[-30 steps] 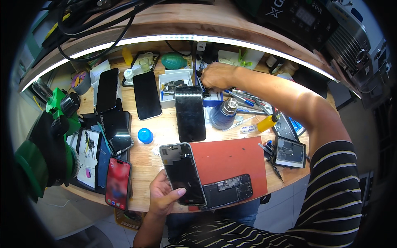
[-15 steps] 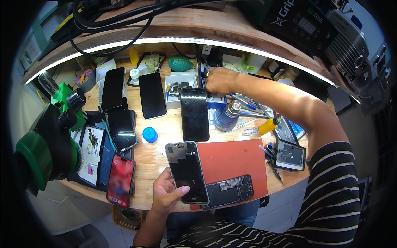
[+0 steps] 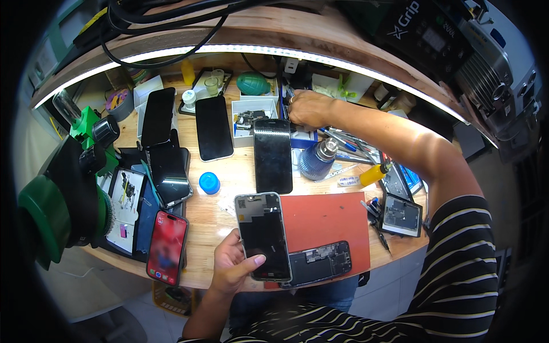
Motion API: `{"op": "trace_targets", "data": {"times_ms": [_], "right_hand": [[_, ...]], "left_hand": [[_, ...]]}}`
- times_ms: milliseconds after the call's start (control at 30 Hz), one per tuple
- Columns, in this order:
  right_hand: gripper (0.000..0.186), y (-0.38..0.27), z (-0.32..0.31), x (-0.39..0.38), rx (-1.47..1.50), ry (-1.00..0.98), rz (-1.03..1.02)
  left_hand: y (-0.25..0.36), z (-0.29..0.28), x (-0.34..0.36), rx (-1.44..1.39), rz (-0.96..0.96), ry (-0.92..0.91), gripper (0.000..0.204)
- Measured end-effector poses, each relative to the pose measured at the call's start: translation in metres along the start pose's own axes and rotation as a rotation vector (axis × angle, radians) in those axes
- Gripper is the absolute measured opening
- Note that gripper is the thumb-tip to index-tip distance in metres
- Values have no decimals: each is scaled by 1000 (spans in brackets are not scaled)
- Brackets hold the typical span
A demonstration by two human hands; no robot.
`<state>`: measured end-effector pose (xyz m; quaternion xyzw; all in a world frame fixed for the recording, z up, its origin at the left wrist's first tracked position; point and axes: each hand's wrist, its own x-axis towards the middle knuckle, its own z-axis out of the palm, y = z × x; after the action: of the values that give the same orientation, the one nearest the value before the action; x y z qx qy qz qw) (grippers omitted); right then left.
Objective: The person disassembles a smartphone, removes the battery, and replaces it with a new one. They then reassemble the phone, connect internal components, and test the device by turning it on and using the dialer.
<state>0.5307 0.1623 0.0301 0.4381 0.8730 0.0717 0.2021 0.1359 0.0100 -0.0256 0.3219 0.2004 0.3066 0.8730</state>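
Note:
My left hand (image 3: 235, 264) grips a phone screen (image 3: 263, 234) by its lower left edge, thumb across its inner side. Behind it, an opened phone body (image 3: 319, 264) with bare circuit parts lies on a red-orange mat (image 3: 326, 220). My right arm stretches to the back of the bench, where my right hand (image 3: 309, 108) is down at a blue box (image 3: 303, 139). Its fingers bend downward and their tips are hidden, so what they touch cannot be made out. Left of that hand stands a white box (image 3: 242, 137) of small phone parts.
Dark phone screens (image 3: 215, 128) stand along the middle. A blue glass bottle (image 3: 316, 162), a yellow bottle (image 3: 374, 174) and tools lie right. A blue cap (image 3: 209, 183), a lit phone (image 3: 167, 248) and a green microscope (image 3: 48, 220) are left. A lit shelf (image 3: 229, 48) overhangs the back.
The whole view has shifted slightly. My left hand with the phone screen sits a little further right and the screen is more upright. My right hand stays at the blue box.

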Motion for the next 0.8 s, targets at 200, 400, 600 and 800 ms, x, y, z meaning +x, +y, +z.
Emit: {"op": "trace_targets", "data": {"times_ms": [200,400,600,800], "right_hand": [[15,-2,-3,-1,-63,38,-46],[16,-5,-3,-1,-59,-29,-45],[20,5,-12,-9,-8,47,-103],[21,0,-52,-8,31,-215,140]], "left_hand": [[3,0,0,29,-12,-2,58],[4,2,1,3,-17,-1,58],[2,1,2,-12,38,48,57],[0,2,2,85,139,98,49]]}}
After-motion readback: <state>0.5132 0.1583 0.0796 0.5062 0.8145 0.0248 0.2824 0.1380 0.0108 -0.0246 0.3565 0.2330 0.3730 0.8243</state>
